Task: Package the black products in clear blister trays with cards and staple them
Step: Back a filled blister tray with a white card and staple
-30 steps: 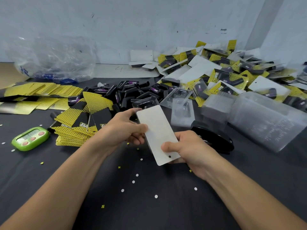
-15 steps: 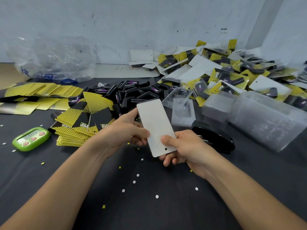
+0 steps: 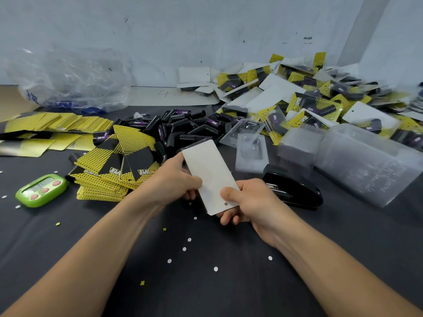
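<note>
Hands come first in our count: two, both on one white card (image 3: 209, 172). The left hand (image 3: 174, 181) pinches the card's left edge, thumb on top and fingers curled beneath. The right hand (image 3: 249, 202) clamps the near corner, thumb pressed just beside the punched hole. The card is held tilted above the dark table (image 3: 206, 291), blank side up.

We count one black stapler (image 3: 295, 191) just right of the right hand, one green timer (image 3: 42, 189) far left, and at least two loose blister trays (image 3: 251, 152) beyond the stapler. The black products (image 3: 183, 131) lie heaped behind the card, too tangled to count. The same goes for the yellow cards (image 3: 103, 177) stacked left of the hands and the finished packs (image 3: 309, 101) piled at back right.

Whether a tray sits under the held card we cannot tell, because the card hides it. A stack of clear trays (image 3: 366, 163) at right is blurred. A crumpled plastic bag (image 3: 73, 78) lies against the wall, and paper dots (image 3: 215, 268) speckle the table.
</note>
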